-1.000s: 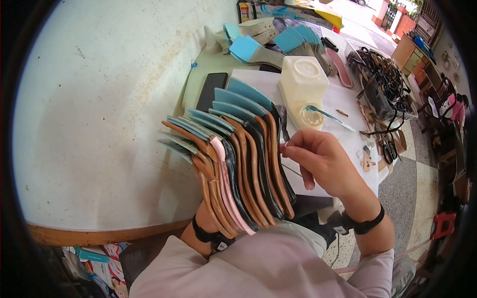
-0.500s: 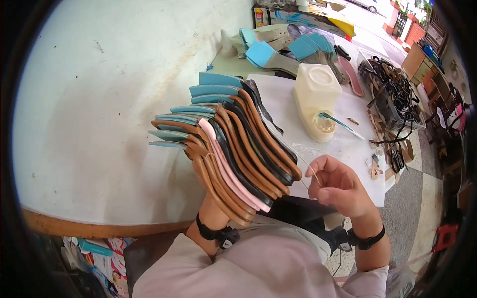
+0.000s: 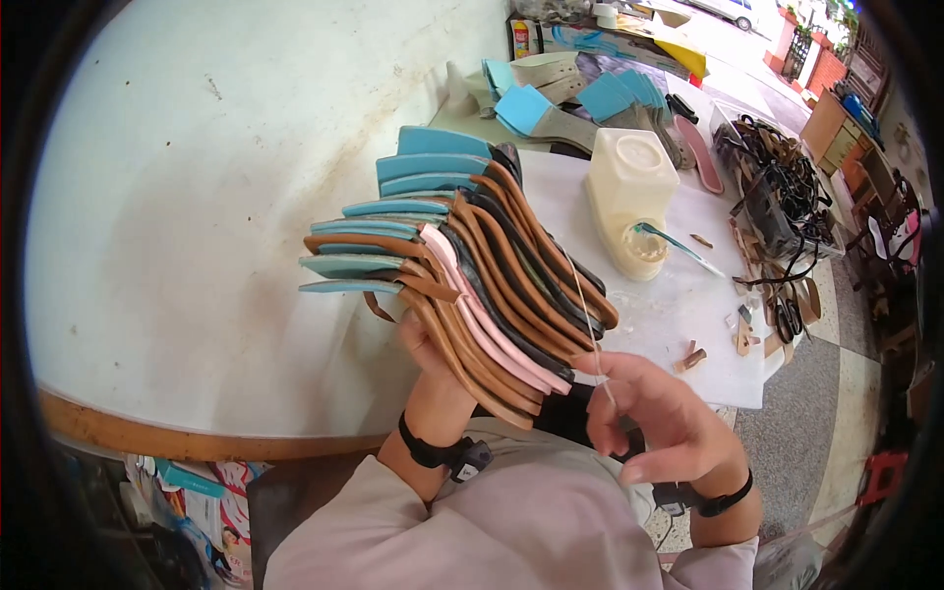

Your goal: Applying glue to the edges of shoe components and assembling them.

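Note:
A thick row of shoe insoles [image 3: 492, 285], brown, black and pink with pale blue undersides at one end, is held up over the table's near edge. My left hand [image 3: 425, 346] grips the row from its left side; most of its fingers are hidden behind the insoles. A thin whitish string [image 3: 582, 292] runs down across the right side of the row. Its lower part lies against the fingers of my right hand [image 3: 664, 413], whose thumb and forefinger are spread apart. The forefinger's tip is close by the lower ends of the insoles.
Beyond the insoles stands a cream plastic container [image 3: 629, 192] with a teal-handled brush [image 3: 678, 248] in its opening. More blue-ended insoles [image 3: 551, 116] lie at the back. On the right are a bin of dark straps [image 3: 777, 182], scissors [image 3: 789, 317] and leather scraps [image 3: 691, 356].
The row of insoles has shifted slightly right. My right hand has moved down beside its lower ends, and its thumb has opened away from the string. A brown scrap now shows on the table.

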`<action>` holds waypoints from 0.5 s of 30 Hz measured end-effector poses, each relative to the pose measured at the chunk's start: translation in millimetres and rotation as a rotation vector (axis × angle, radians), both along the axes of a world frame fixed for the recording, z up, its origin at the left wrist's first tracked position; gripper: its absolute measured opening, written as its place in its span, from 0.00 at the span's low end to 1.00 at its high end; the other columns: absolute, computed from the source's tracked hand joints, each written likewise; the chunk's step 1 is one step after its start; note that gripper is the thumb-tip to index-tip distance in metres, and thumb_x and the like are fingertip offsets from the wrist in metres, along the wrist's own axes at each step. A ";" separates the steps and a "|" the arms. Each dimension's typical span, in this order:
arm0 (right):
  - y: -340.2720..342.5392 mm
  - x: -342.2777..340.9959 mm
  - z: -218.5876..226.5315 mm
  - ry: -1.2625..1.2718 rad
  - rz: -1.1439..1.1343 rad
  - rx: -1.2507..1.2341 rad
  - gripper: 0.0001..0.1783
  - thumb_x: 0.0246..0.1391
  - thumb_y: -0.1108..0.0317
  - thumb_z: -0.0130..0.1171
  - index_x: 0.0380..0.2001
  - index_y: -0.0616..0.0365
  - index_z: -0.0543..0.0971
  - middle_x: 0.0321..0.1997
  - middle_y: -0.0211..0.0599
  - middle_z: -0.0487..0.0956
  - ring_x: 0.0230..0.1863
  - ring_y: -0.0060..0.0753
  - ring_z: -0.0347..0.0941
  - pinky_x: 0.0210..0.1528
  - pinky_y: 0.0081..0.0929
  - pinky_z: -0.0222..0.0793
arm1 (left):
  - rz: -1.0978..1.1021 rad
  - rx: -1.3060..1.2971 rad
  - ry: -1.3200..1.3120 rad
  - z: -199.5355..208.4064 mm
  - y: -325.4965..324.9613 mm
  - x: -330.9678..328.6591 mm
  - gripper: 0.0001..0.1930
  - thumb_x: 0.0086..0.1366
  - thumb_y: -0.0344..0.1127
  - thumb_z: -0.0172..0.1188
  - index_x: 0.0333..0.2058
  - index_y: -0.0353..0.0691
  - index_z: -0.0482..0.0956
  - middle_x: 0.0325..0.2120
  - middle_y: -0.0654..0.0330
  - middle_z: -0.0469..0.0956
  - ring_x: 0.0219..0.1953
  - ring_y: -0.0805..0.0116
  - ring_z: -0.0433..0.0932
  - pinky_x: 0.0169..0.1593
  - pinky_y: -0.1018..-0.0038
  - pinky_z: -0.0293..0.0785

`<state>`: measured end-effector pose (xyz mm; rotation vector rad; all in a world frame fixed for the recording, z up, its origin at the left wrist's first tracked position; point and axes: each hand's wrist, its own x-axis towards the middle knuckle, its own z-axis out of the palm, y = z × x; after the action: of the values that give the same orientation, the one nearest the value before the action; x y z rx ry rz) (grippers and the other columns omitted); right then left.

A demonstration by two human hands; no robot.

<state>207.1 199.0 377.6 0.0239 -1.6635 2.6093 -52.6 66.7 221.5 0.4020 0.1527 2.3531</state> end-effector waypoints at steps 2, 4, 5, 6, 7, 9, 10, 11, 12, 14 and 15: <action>-8.8 -2.7 -3.4 -0.036 0.025 0.005 0.51 0.54 0.77 0.76 0.78 0.61 0.61 0.40 0.33 0.79 0.42 0.25 0.74 0.51 0.26 0.68 | 0.039 0.010 0.043 10.6 1.3 5.1 0.30 0.71 0.53 0.55 0.66 0.42 0.77 0.61 0.54 0.81 0.63 0.57 0.80 0.71 0.57 0.74; -11.2 0.7 -11.9 -0.037 0.031 0.024 0.49 0.54 0.77 0.76 0.76 0.60 0.62 0.40 0.33 0.79 0.42 0.26 0.74 0.52 0.26 0.68 | 0.031 -0.023 0.043 18.8 0.3 3.9 0.31 0.71 0.54 0.55 0.66 0.41 0.76 0.61 0.55 0.81 0.64 0.59 0.79 0.72 0.57 0.72; -11.6 3.7 -15.6 -0.044 0.019 0.041 0.47 0.54 0.77 0.76 0.74 0.59 0.64 0.40 0.33 0.79 0.42 0.26 0.74 0.53 0.27 0.68 | -0.051 0.138 0.047 50.8 2.2 16.5 0.32 0.71 0.55 0.55 0.65 0.41 0.77 0.61 0.55 0.81 0.63 0.59 0.80 0.71 0.58 0.72; -13.2 5.6 -17.5 -0.047 0.016 0.042 0.47 0.54 0.77 0.76 0.74 0.59 0.64 0.40 0.33 0.79 0.42 0.26 0.74 0.53 0.27 0.68 | -0.053 0.139 0.060 51.0 8.8 16.8 0.32 0.71 0.56 0.54 0.65 0.41 0.77 0.60 0.56 0.81 0.63 0.59 0.80 0.71 0.58 0.73; -16.8 5.6 -17.4 -0.029 0.036 0.029 0.46 0.55 0.77 0.76 0.72 0.58 0.64 0.41 0.34 0.79 0.43 0.26 0.74 0.54 0.27 0.68 | -0.043 0.136 0.082 54.4 9.5 17.7 0.32 0.71 0.57 0.54 0.65 0.41 0.77 0.59 0.56 0.81 0.62 0.59 0.80 0.70 0.58 0.73; -29.8 4.4 -16.7 -0.005 0.061 0.014 0.44 0.55 0.77 0.76 0.71 0.57 0.64 0.42 0.34 0.79 0.43 0.26 0.74 0.54 0.27 0.68 | 0.087 -0.056 0.147 65.5 9.9 26.3 0.32 0.71 0.57 0.53 0.65 0.41 0.77 0.58 0.56 0.81 0.62 0.59 0.80 0.70 0.58 0.73; -40.5 1.0 -17.3 -0.003 0.043 0.007 0.46 0.53 0.74 0.78 0.71 0.57 0.64 0.43 0.36 0.80 0.44 0.29 0.75 0.52 0.30 0.70 | 0.205 -0.243 0.202 69.3 12.4 30.3 0.32 0.71 0.56 0.53 0.64 0.41 0.76 0.58 0.56 0.81 0.61 0.59 0.80 0.69 0.58 0.73; -47.6 -2.1 -17.4 -0.002 0.024 0.000 0.47 0.50 0.71 0.79 0.70 0.57 0.64 0.43 0.38 0.81 0.46 0.32 0.77 0.50 0.32 0.71 | 0.205 -0.243 0.205 73.6 14.7 34.2 0.32 0.71 0.56 0.53 0.64 0.41 0.76 0.58 0.56 0.81 0.61 0.59 0.80 0.69 0.58 0.73; -48.5 -5.3 -16.6 0.019 0.063 0.013 0.52 0.51 0.70 0.79 0.74 0.56 0.60 0.46 0.39 0.81 0.48 0.32 0.76 0.52 0.34 0.71 | 0.145 -0.183 0.179 77.9 17.0 38.0 0.32 0.72 0.56 0.52 0.65 0.41 0.76 0.58 0.56 0.80 0.62 0.59 0.79 0.69 0.58 0.73; -55.7 -11.2 -15.6 0.038 0.061 -0.024 0.55 0.51 0.70 0.79 0.77 0.56 0.57 0.47 0.40 0.81 0.49 0.33 0.76 0.53 0.34 0.70 | 0.062 -0.136 0.127 77.4 17.3 39.6 0.32 0.73 0.55 0.51 0.67 0.40 0.74 0.61 0.55 0.78 0.64 0.59 0.78 0.69 0.58 0.74; -59.2 -14.2 -16.6 0.055 0.060 -0.063 0.58 0.51 0.70 0.79 0.79 0.56 0.55 0.48 0.41 0.80 0.50 0.33 0.76 0.55 0.34 0.70 | 0.060 -0.135 0.129 80.3 18.6 41.4 0.32 0.73 0.55 0.51 0.67 0.40 0.74 0.61 0.55 0.78 0.64 0.59 0.78 0.69 0.58 0.74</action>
<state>192.9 139.9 361.0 0.1443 -1.5870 2.6762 -11.2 85.3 301.8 0.4880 0.3877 2.3590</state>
